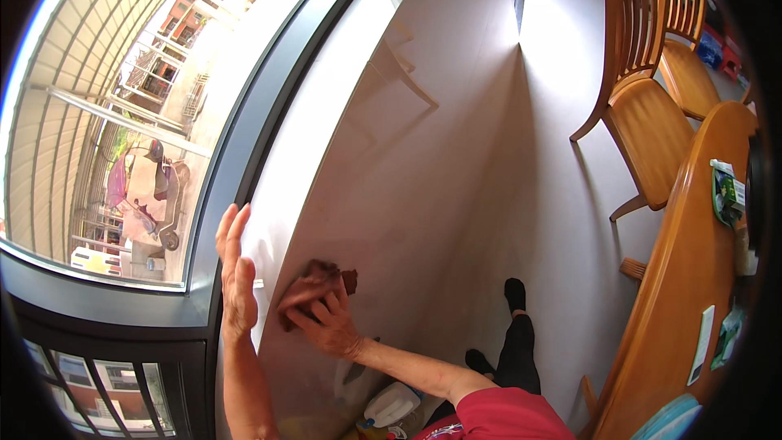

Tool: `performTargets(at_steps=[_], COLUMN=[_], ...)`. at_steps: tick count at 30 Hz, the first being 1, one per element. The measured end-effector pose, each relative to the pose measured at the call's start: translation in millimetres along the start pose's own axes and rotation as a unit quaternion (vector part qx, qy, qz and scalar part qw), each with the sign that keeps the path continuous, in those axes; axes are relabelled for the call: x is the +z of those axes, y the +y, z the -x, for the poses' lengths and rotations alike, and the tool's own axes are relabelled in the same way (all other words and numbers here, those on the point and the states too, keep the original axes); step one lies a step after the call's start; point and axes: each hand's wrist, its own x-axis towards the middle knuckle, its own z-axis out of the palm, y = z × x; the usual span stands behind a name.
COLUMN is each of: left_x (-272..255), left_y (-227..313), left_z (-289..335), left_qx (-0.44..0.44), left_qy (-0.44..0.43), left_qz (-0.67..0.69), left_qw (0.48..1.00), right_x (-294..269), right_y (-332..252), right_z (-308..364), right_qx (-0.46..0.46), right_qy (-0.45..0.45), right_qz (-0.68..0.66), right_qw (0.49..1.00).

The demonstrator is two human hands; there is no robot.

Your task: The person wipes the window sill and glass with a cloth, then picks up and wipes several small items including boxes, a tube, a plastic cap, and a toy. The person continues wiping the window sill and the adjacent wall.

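My right hand point(330, 324) presses a reddish-brown cloth point(308, 292) against the glossy pale wall point(366, 204) below the window. The cloth is bunched under and around the fingers, and part of its edge sticks out past them. My left hand point(239, 277) is raised beside the white window sill point(273, 220), close to the dark window frame point(220, 195). Its fingers are stretched out and nothing is in it. Whether it touches the sill, I cannot tell.
To the right stands a wooden table point(652, 318) with small packages on it. Wooden chairs point(652, 110) stand beyond it. A white container point(393, 403) and other items sit low by the wall near my body. Through the window, a scooter point(167, 183) is parked outside.
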Motion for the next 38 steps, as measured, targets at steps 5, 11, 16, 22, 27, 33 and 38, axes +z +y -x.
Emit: performTargets(at_steps=[5, 11, 16, 22, 27, 33, 38], left_x=[-1.7, -21.7, -26.3, -25.4, -24.8, -25.5, -23.2], left_y=[-1.4, -25.4, -44.3, -49.2, -46.0, -48.4, -45.1], left_z=[52.1, 132.1, 159.2, 153.1, 153.1, 153.0, 155.8], left_qx=[0.034, -0.003, -0.023, -0.011, -0.022, -0.007, -0.012], left_qy=[0.02, -0.051, -0.091, -0.088, -0.082, -0.083, -0.051], left_qz=[-0.165, -0.362, -0.333, -0.267, -0.262, -0.289, -0.202], left_qw=[0.985, 0.931, 0.938, 0.96, 0.961, 0.954, 0.978], right_x=[-26.6, -74.3, -72.2, -81.8, -70.9, -49.1, -26.2], right_y=[58.8, 139.7, 244.5, 365.5, 344.2, 220.6, 124.6], right_z=[-95.5, -230.9, -258.4, -228.3, -206.4, -187.2, -139.2], right_qx=[-0.009, -0.012, 0.169, 0.414, 0.42, 0.228, 0.193], right_qy=[0.07, 0.183, 0.24, 0.218, 0.235, 0.222, 0.157], right_qz=[0.018, -0.014, 0.047, 0.033, -0.026, -0.012, -0.079], right_qw=[0.997, 0.983, 0.955, 0.883, 0.877, 0.948, 0.965])
